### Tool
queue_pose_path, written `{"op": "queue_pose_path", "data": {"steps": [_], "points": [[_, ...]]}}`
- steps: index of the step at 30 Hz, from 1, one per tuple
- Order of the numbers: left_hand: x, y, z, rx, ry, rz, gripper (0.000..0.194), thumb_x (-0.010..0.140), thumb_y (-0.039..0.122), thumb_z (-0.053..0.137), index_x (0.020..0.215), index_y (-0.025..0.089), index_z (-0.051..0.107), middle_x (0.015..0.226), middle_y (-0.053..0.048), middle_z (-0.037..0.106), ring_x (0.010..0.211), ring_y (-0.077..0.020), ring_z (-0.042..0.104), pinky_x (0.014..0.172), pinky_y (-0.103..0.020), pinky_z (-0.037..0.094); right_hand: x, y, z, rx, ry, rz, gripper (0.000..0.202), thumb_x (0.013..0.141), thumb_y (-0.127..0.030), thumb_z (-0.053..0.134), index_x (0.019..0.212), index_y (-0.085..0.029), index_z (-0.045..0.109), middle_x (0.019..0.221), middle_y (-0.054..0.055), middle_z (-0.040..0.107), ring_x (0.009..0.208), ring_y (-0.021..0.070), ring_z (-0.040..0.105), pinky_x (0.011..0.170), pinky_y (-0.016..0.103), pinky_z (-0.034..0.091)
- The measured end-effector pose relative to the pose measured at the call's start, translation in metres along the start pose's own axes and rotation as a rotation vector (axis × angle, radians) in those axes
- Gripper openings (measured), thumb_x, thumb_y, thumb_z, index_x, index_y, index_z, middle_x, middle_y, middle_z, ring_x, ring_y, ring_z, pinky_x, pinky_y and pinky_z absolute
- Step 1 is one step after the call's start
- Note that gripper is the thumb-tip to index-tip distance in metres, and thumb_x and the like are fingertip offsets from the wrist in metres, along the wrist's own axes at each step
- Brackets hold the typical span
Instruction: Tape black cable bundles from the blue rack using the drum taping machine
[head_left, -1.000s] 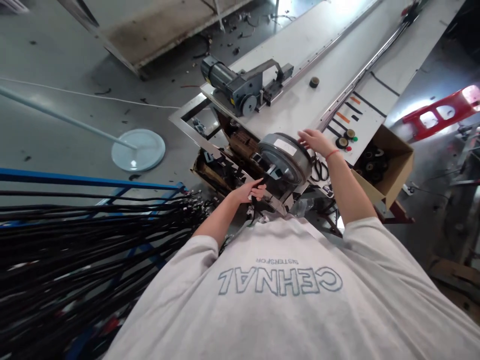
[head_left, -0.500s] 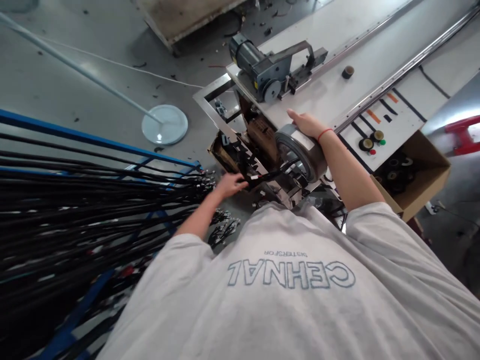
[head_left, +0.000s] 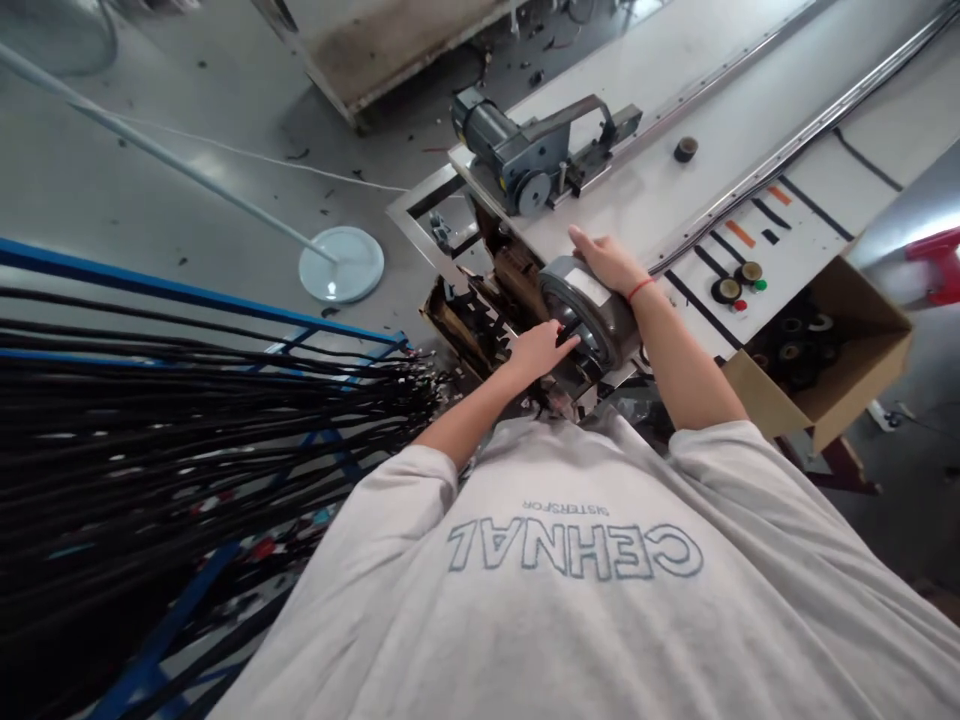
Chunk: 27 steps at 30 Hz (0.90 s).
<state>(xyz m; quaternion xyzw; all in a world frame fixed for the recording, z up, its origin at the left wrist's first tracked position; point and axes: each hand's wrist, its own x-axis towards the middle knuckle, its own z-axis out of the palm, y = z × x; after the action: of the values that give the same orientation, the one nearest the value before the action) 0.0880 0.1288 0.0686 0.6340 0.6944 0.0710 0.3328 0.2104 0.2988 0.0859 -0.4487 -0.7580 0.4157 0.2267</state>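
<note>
A round grey ring-shaped machine head (head_left: 622, 325) with a white label stands at the near end of the workbench. My right hand (head_left: 606, 262) lies on its outer rim, one digit stretched out and the others partly hidden. At the ring's opening, my left hand (head_left: 541, 352) has its fingers closed around a black cable (head_left: 571, 326), which runs into the ring. Only a short piece of the cable shows past the fingers. Just left of the ring, an open carton (head_left: 454, 330) contains dark pieces.
A motor unit (head_left: 510, 150) is mounted on the white workbench (head_left: 637, 200); a tape roll (head_left: 685, 149) lies beyond it. Rolls fill a cardboard box (head_left: 862, 390) at right. Black cables hang over a blue rack (head_left: 150, 285) at left, near a round stand base (head_left: 341, 265).
My left hand has moved right, from the cable's outer end to the ring's opening. My right hand stays on the ring. The view has shifted slightly.
</note>
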Motion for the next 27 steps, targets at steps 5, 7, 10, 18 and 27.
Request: {"op": "queue_pose_path", "data": {"steps": [5,7,10,18,27], "points": [[-0.003,0.007,-0.005,0.156,0.009,-0.002,0.033,0.093,0.040,0.063,0.113,0.013,0.063,0.110,-0.018,0.071,0.102,-0.0299,0.069,0.080,-0.031,0.049,-0.086,0.024,-0.012,-0.136,0.251,0.176,0.049,0.101,-0.050,0.035,0.109,-0.016,0.069,0.095,0.008,0.071,0.097,0.0212,0.065,0.094,0.035,0.049],[-0.003,-0.004,-0.026,0.149,-0.009,0.027,0.027,0.092,0.034,0.066,0.110,0.015,0.064,0.110,-0.015,0.071,0.104,-0.0292,0.068,0.082,-0.031,0.049,-0.122,0.047,-0.013,-0.344,0.335,0.405,0.037,0.094,-0.038,0.050,0.118,-0.013,0.064,0.113,0.015,0.068,0.106,0.0259,0.064,0.096,0.039,0.048],[0.002,-0.026,-0.061,0.145,0.046,0.083,0.023,0.093,0.035,0.063,0.108,0.018,0.065,0.112,-0.012,0.071,0.107,-0.0277,0.066,0.086,-0.031,0.049,-0.164,0.078,-0.016,-0.530,0.258,0.766,0.049,0.075,-0.024,0.068,0.120,-0.008,0.059,0.123,0.023,0.062,0.110,0.0327,0.063,0.095,0.044,0.049],[0.015,-0.056,-0.073,0.321,-0.062,0.081,0.030,0.098,0.038,0.050,0.116,0.016,0.061,0.115,-0.015,0.073,0.107,-0.0292,0.068,0.084,-0.032,0.051,-0.235,0.010,-0.010,0.585,-0.179,0.355,0.043,0.072,-0.049,0.079,0.095,-0.018,0.061,0.099,0.009,0.070,0.092,0.0225,0.067,0.089,0.037,0.054],[0.013,-0.060,-0.079,0.170,0.040,0.141,0.023,0.096,0.036,0.051,0.105,0.017,0.062,0.104,-0.013,0.073,0.099,-0.0259,0.068,0.087,-0.033,0.050,-0.166,-0.039,0.105,0.943,-0.759,0.662,0.072,0.084,-0.089,0.030,0.065,-0.021,0.046,0.060,0.009,0.066,0.048,0.0163,0.059,0.040,0.025,0.043]]}}
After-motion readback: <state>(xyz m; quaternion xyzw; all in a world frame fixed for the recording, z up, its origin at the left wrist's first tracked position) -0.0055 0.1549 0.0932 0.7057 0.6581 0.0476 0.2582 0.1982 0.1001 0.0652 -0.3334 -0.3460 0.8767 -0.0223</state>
